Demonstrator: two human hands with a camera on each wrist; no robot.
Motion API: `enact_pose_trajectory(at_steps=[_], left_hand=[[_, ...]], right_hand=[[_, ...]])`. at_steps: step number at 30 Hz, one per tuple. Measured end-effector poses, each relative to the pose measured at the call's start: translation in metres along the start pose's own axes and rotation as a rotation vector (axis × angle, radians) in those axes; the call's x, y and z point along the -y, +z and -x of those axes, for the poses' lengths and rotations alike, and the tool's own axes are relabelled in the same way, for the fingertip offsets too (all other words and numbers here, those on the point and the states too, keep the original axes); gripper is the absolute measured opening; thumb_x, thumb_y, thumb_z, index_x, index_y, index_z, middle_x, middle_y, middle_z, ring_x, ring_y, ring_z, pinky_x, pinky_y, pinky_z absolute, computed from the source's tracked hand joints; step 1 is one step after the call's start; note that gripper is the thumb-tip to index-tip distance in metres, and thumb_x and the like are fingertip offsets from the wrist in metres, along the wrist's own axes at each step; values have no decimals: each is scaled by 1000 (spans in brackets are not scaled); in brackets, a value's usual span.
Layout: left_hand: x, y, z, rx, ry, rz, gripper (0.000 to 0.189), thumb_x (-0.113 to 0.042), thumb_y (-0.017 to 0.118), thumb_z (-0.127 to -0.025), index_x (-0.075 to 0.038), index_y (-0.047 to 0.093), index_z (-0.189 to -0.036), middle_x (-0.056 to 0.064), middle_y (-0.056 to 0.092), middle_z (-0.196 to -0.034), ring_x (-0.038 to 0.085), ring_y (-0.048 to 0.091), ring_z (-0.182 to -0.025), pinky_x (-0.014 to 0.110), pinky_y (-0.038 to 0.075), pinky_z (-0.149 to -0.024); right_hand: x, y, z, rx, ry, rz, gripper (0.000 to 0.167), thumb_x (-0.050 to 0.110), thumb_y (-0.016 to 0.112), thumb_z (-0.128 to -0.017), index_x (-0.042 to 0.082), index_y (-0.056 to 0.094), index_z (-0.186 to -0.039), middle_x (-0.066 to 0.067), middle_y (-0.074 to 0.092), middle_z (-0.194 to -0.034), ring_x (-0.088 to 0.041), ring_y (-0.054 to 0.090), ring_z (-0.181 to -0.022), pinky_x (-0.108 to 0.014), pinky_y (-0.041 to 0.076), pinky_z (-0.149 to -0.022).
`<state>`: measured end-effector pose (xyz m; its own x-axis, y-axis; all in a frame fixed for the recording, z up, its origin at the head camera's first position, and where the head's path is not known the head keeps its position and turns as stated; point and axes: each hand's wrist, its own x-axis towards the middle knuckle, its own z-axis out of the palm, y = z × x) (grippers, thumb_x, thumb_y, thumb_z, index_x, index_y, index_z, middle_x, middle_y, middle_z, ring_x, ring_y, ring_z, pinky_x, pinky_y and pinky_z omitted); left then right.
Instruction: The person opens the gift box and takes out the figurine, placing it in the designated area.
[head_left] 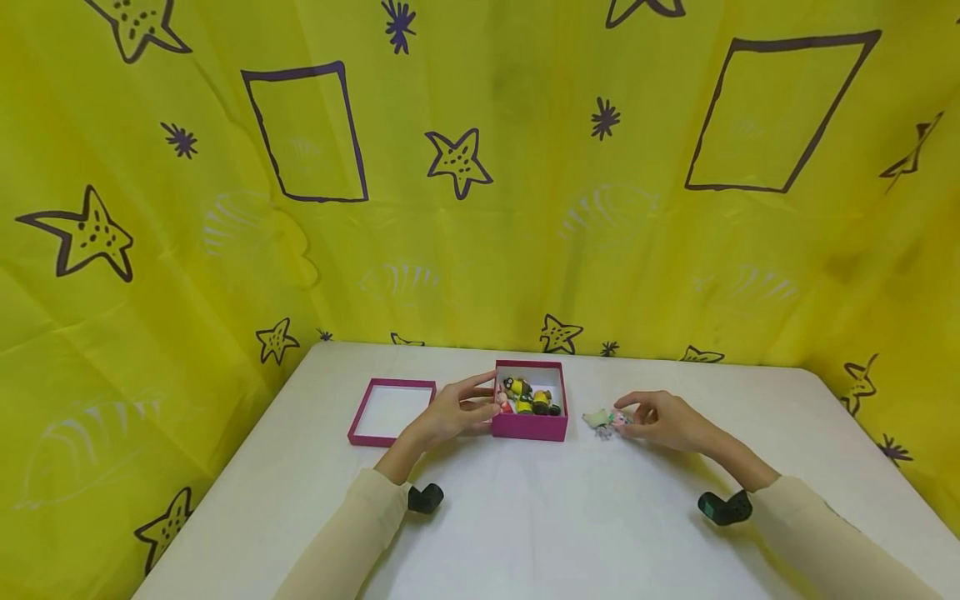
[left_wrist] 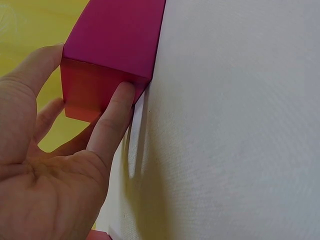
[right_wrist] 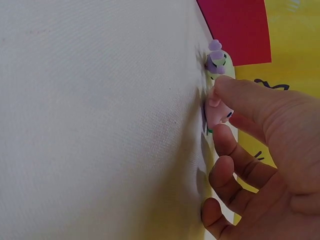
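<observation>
A magenta open box [head_left: 529,427] stands on the table with several small yellow-and-dark toy figures [head_left: 542,402] inside and a pink-red one at its left wall. My left hand [head_left: 457,410] is at the box's left side, its extended fingers touching the wall; the left wrist view shows one fingertip on the side face and another at the edge. To the right of the box, my right hand [head_left: 660,421] pinches a small pink toy figure [right_wrist: 216,112] between thumb and index finger, close to the tabletop. Beside that figure lies a pale green and lilac toy figure [right_wrist: 220,62].
A magenta box lid [head_left: 393,412] with a white inside lies left of the box, behind the left forearm. The white table [head_left: 480,517] reaches back to a yellow curtain [head_left: 510,275] printed with stars. A dark wrist camera [head_left: 724,507] sits at the right cuff.
</observation>
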<state>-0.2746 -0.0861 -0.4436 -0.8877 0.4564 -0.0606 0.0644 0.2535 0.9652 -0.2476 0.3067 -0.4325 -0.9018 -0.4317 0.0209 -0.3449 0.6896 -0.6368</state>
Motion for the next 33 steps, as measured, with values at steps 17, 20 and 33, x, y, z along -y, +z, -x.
enact_pose_trajectory(at_steps=[17, 20, 33], left_hand=[[0, 0, 2, 7, 24, -6, 68, -24, 72, -98, -19, 41, -159, 17, 52, -149, 36, 58, -130, 40, 56, -98], [1, 0, 1, 8, 21, 4, 68, -23, 72, -98, -19, 41, -159, 16, 52, -150, 36, 57, -131, 40, 56, -98], [1, 0, 0, 4, 2, 16, 69, -24, 74, -97, -21, 42, -159, 15, 53, -149, 33, 60, -128, 38, 57, -97]], right_hand=[[3, -18, 5, 82, -54, 12, 54, 26, 80, -92, 1, 60, -135, 0, 67, -95, -17, 60, -77, -26, 53, -65], [5, -23, 5, 93, -53, 24, 57, 28, 80, -91, 4, 58, -137, -6, 68, -103, -18, 61, -81, -27, 53, -66], [31, -41, 6, 108, -115, 22, 67, 30, 81, -91, 12, 49, -147, -30, 59, -133, -16, 69, -90, -31, 57, -75]])
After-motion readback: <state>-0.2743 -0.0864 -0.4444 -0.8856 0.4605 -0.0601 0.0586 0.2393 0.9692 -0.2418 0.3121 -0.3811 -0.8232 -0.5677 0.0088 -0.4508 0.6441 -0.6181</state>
